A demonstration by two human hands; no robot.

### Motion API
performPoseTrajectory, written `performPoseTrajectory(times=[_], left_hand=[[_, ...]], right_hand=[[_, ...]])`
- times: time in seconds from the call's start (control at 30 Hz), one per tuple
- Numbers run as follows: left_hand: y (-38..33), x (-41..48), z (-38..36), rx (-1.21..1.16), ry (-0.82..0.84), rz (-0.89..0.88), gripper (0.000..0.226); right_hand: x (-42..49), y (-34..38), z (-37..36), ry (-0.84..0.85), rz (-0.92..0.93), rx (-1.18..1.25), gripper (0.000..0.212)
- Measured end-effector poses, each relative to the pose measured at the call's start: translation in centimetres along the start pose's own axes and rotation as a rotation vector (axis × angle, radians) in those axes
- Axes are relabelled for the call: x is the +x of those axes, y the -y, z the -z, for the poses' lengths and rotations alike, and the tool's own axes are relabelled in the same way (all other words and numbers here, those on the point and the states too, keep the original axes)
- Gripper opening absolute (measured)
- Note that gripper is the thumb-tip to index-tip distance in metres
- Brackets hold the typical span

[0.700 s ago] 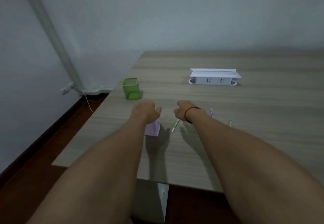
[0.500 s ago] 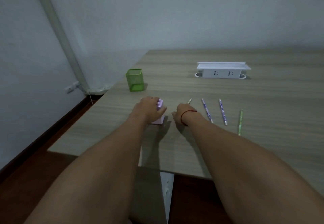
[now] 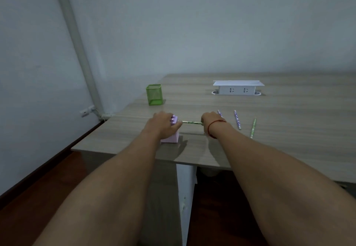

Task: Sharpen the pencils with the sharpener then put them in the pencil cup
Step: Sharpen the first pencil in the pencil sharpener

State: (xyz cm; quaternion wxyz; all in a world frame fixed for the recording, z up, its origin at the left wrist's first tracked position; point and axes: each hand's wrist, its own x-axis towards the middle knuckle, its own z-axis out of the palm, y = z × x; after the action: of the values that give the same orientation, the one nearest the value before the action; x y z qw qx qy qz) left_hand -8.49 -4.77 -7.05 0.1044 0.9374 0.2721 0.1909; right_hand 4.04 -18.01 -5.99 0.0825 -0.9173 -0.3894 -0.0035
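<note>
We are bringing a pencil (image 3: 192,122) to the sharpener (image 3: 171,138). Our left hand (image 3: 163,124) is gripping the sharpener, and our right hand (image 3: 211,118) is pinching the pencil just right of it. We judge the next move calls for full insertion and turning. The pencil cup (image 3: 154,94) is standing behind the sharpener.

Green patterned pencil (image 3: 191,122) lined up on the pink sharpener (image 3: 171,138)!
Sharpener sits near the tabletop's front edge under the left hand (image 3: 162,123); the right hand (image 3: 211,118) holds the pencil level, tip at its side. Right of them lie a half-hidden purple pencil (image 3: 219,112), a full purple pencil (image 3: 237,119) and a loose green pencil (image 3: 253,128). The green mesh pencil cup (image 3: 154,94) stands upright by the left edge.
</note>
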Motion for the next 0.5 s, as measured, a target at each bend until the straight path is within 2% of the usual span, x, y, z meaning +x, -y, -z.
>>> performPoseTrajectory(times=[0.07,0.23,0.5], left_hand=[[-0.4,-0.7,0.3,-0.040,-0.018,0.041,0.047],[-1.0,-1.0,0.3,-0.160,0.038,0.115,0.038],[-1.1,-0.4,-0.1,-0.162,0.039,0.145,0.039]], right_hand=[[-0.7,-0.6,1.4,-0.009,0.013,0.006,0.042],[-1.5,-0.8,2.1,0.003,0.029,0.002,0.041],[-2.4,-1.6,1.6,0.029,-0.008,0.018,0.039]])
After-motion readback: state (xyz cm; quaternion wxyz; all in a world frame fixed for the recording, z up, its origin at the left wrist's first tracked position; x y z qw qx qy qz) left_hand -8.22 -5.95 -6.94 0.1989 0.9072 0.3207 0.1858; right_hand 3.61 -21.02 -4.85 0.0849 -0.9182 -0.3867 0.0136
